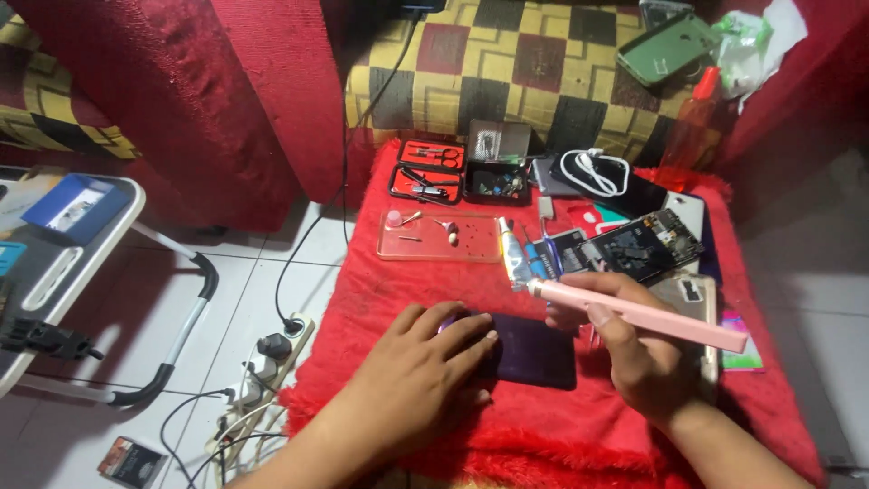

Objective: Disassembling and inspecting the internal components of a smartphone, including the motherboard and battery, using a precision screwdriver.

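The right hand (634, 358) is clamping its fingers around a pink pen-shaped tool (638, 312), tip near the dark flat phone (529, 351). The left hand (425, 362) is pressing flat, fingers together, on it. Work seems barely started; the opened phone board (638, 246) is lying far right.

A low surface covered with a fuzzy red cloth (380, 299) carries the things, standing on a white tiled floor (235, 272). On the cloth lie a dark purple phone (534, 353), a clear pink tray (439, 240) with small bits, an open red tool case (427, 169), a small black box (496, 181) of parts, a coiled white cable (593, 172) and an opened phone (643, 244) showing its insides. On the floor beside it lies a white power strip (267, 358) with plugs and cables.
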